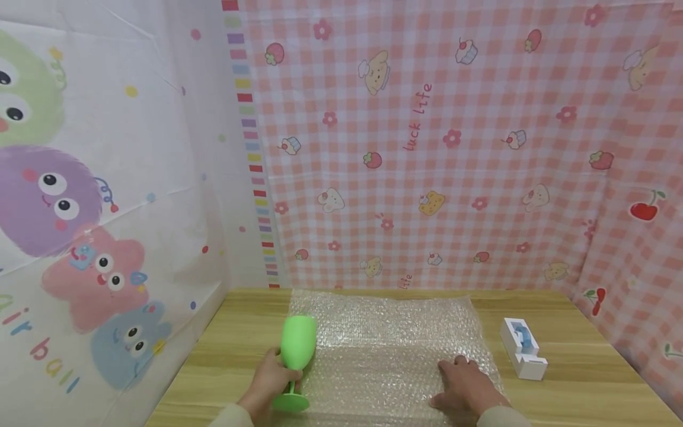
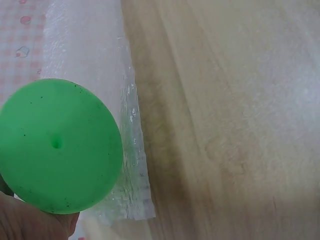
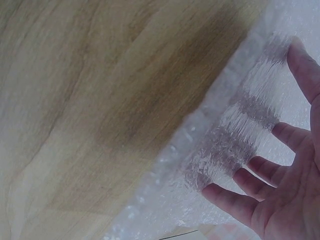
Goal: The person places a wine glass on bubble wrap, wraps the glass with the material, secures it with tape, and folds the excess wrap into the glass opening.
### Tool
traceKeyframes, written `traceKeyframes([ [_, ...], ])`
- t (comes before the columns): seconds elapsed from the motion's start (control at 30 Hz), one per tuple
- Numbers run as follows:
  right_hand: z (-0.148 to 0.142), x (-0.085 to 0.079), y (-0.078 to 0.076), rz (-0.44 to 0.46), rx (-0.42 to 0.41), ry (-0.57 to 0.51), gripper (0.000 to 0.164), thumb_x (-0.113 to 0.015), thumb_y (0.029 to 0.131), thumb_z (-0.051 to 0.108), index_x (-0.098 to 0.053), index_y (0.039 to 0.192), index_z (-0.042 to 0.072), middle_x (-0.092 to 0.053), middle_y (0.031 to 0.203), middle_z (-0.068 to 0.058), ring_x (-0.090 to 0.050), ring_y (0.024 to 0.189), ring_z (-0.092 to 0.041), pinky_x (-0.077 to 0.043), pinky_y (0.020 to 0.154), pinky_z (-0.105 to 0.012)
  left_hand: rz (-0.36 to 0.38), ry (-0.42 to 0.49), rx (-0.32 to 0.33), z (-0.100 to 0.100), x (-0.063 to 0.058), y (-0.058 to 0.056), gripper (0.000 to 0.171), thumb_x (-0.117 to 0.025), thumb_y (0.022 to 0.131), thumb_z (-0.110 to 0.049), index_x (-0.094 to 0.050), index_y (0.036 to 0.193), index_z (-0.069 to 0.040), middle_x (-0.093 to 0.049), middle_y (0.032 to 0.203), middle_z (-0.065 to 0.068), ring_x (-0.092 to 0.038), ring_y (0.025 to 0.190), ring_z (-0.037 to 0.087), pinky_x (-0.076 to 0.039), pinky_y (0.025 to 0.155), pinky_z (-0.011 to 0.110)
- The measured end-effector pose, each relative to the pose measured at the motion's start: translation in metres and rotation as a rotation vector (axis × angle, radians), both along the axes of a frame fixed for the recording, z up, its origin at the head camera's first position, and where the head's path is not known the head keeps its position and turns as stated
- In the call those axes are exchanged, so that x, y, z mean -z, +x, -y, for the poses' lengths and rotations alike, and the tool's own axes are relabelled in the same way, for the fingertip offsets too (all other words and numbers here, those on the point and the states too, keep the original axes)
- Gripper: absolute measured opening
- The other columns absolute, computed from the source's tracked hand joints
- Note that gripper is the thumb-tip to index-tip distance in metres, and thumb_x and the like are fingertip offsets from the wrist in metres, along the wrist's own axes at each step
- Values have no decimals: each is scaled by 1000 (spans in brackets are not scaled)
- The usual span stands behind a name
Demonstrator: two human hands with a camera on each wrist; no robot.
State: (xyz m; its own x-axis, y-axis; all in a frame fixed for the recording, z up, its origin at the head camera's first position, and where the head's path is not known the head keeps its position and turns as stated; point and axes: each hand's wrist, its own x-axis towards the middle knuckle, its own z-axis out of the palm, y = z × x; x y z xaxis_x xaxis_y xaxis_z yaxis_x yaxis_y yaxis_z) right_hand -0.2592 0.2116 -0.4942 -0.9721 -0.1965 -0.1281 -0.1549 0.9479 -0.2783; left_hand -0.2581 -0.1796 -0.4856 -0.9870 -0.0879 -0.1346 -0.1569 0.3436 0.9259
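Note:
My left hand (image 1: 273, 375) grips a bright green goblet (image 1: 299, 341) by its stem, near the left edge of a sheet of bubble wrap (image 1: 379, 350). The cup end points away and the round foot (image 2: 60, 147) faces the left wrist camera. On the right part of the sheet, my right hand (image 1: 465, 384) has its fingers spread, the fingertips (image 3: 217, 192) at the bubble wrap. Nothing is held in that hand. The bubble wrap lies flat across the middle of the wooden table.
A white tape dispenser (image 1: 524, 350) with a blue roll stands right of the bubble wrap on the wooden table (image 1: 576, 350). A pink checked curtain (image 1: 427, 178) hangs behind the table, and a white printed sheet (image 1: 176, 148) hangs at the left.

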Motion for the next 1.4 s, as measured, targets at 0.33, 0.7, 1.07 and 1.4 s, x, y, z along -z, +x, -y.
traceKeyframes([
  [0.33, 0, 0, -2, 17, 6, 9, 71, -86, 69, 47, -62, 119, 3, -56, 108, -22, -53, 103, -48, -47, 85, -65, 29, -67, -35, -5, 3, -1, 79, -73, 80, 5, -22, 138, 24, -60, 97, 27, -65, 78, 31, -53, 80, 46],
  [0.7, 1, 1, 2, 13, 7, -9, 70, -86, 69, 45, -63, 118, 2, -56, 106, -23, -54, 98, -47, -48, 82, -65, 37, -169, -42, 1, 7, -1, 75, -82, 74, -3, -39, 131, 22, -58, 109, 28, -61, 91, 33, -52, 83, 50],
  [1.07, 0, 1, 0, 19, 5, -7, 69, -86, 69, 45, -63, 118, 3, -56, 105, -22, -53, 98, -48, -48, 81, -66, 28, -138, 8, 5, 7, 0, 70, -81, 76, -4, -41, 128, 21, -60, 98, 19, -60, 78, 25, -53, 69, 37],
  [1.4, 1, -1, -1, 19, 11, -6, 69, -86, 69, 46, -63, 118, 3, -56, 106, -22, -53, 100, -48, -48, 82, -66, 12, -145, 47, 11, 3, 3, 68, -77, 82, -9, -38, 127, 24, -60, 82, 14, -61, 69, 21, -57, 66, 36],
])
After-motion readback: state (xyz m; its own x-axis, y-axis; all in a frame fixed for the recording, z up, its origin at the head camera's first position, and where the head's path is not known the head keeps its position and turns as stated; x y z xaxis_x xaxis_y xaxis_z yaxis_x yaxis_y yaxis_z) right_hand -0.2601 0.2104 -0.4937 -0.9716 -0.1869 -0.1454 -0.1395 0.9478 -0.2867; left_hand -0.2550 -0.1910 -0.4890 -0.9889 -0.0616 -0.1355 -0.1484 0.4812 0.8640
